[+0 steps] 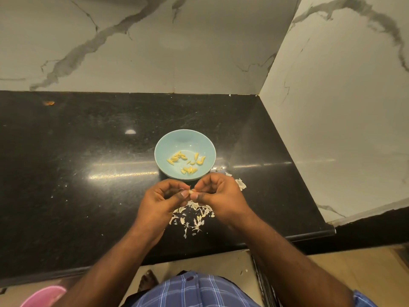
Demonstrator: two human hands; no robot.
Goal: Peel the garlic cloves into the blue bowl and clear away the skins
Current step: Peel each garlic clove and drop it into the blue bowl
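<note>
Garlic clove (190, 192) pinched between both hands, held above the black counter (88, 151), just near of the blue bowl (163, 149). Left hand (162, 199) and right hand (218, 193) both curl their fingertips onto it. Peeled cloves (187, 162) lie in the bowl. Skins (192, 216) scattered below the hands; a few more skin scraps (240, 183) to the right.

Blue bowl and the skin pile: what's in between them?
In the head view, both hands, left hand and right hand, pinching a garlic clove between the blue bowl and skins.
</note>
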